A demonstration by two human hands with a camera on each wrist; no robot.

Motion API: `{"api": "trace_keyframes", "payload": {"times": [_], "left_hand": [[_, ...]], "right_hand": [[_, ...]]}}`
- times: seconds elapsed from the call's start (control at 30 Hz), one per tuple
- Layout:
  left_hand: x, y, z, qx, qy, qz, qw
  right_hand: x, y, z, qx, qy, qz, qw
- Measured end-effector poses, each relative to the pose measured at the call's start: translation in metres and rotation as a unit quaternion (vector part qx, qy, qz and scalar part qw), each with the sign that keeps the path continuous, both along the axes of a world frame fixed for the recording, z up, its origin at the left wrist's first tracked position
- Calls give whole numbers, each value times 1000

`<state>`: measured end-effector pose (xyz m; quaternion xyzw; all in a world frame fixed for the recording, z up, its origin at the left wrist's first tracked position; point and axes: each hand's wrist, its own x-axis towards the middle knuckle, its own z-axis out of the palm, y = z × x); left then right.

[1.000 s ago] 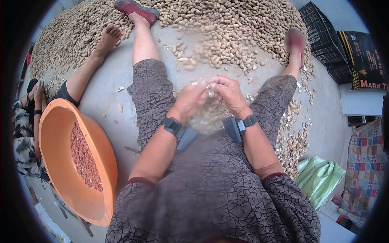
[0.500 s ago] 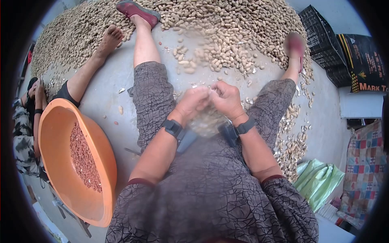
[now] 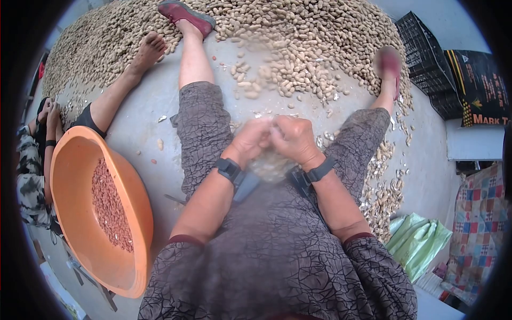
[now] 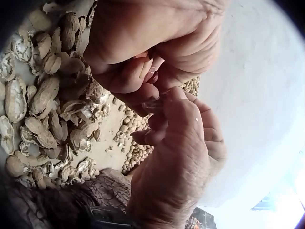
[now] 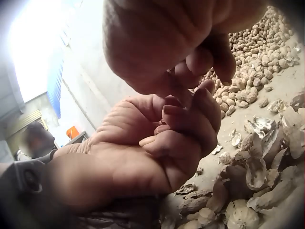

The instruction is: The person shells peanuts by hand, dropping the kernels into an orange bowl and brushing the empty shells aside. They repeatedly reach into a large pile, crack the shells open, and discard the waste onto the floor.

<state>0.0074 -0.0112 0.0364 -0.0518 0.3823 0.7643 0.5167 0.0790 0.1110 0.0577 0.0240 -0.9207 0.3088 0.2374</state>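
My left hand [image 3: 248, 137] and right hand [image 3: 296, 137] meet in front of my lap, fingertips together. In the left wrist view, reddish peanut kernels [image 4: 155, 65] show inside the curled fingers of my left hand. The thumb and fingers of my right hand [image 4: 174, 138] pinch at the left fingertips, on a peanut mostly hidden between them. Below the hands lies a heap of broken peanut shells [image 4: 44, 98], blurred in the head view. Farther off, a large pile of unshelled peanuts [image 3: 298, 32] spreads over the floor.
An orange basin [image 3: 74, 213] with red kernels [image 3: 112, 213] stands to my left, beside another person's bare leg [image 3: 117, 88]. More shells [image 3: 384, 197] lie by my right leg, near a green sack [image 3: 418, 242]. A black crate [image 3: 426, 58] stands at the far right.
The hands have lowered slightly toward my lap and drawn closer together. The right hand has turned, its back now facing up more; the peanut seen between the fingers earlier is now covered.
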Motion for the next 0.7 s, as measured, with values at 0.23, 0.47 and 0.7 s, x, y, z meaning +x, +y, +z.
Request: {"api": "trace_keyframes", "payload": {"times": [0.23, 0.47, 0.7], "left_hand": [[-6, -4, -13, 5, 21, -41, 999], [-3, 0, -5, -16, 11, -14, 1000], [-4, 1, -21, -18, 31, -15, 999]], "right_hand": [[1, -2, 2, 44, -29, 4, 999], [1, -2, 3, 25, -7, -9, 1000], [2, 2, 8, -35, -44, -79, 995]]}}
